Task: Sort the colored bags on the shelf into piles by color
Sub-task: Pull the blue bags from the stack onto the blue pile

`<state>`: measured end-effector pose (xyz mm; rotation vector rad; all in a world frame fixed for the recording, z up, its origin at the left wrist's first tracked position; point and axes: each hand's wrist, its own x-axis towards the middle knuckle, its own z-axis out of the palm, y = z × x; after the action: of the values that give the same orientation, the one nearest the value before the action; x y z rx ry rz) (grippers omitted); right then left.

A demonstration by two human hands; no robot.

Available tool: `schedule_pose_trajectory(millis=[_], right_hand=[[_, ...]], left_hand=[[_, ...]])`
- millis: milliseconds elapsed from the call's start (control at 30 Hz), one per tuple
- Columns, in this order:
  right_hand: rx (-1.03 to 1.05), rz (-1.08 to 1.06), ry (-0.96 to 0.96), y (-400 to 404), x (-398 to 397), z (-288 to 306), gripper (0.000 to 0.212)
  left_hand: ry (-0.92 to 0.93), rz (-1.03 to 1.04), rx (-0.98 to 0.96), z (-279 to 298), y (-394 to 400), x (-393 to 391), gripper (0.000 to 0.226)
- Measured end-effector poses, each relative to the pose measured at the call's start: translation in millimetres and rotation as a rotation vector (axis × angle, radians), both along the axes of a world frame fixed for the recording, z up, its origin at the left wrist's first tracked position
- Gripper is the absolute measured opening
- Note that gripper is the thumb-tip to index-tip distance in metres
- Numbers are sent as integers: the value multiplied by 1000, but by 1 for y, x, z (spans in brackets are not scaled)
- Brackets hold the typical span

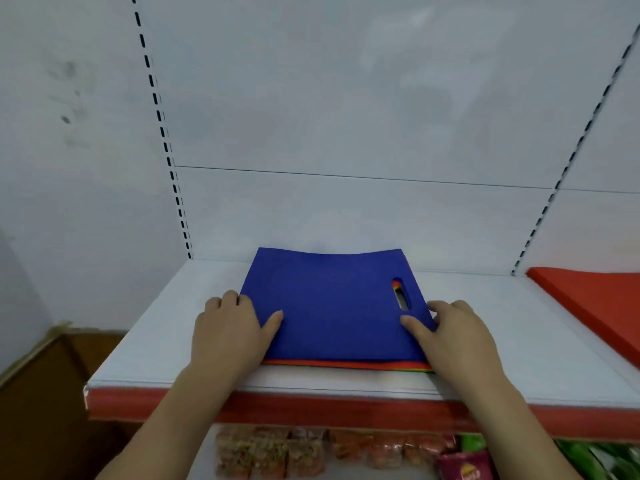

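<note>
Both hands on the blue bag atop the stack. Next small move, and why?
Probably lift the blue bag off the stack and set it on bare shelf to the left, starting a blue pile. The left hand and right hand already hold its side edges, thumbs on top; red and green edges show beneath it, and a red pile lies to the right.

Both forearms reaching far from the near edge, bare. Left hand (230,327) palm-down, thumb spread rightward, fingers curled at the far side. Right hand (450,329) mirrored, thumb pointing left.
</note>
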<state>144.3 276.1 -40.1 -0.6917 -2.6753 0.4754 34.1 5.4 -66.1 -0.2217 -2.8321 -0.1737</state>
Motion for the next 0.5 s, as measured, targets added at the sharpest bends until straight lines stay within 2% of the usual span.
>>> schedule_pose_trajectory(millis=[167, 333, 500], right_hand=[[-50, -65, 116, -6, 0, -9, 41], [-47, -129, 237, -9, 1, -14, 19], [-38, -159, 277, -8, 0, -16, 12]], left_hand=[[70, -37, 11, -7, 1, 2, 47], [149, -101, -6, -15, 6, 1, 20], [145, -67, -144, 3, 15, 17, 24]])
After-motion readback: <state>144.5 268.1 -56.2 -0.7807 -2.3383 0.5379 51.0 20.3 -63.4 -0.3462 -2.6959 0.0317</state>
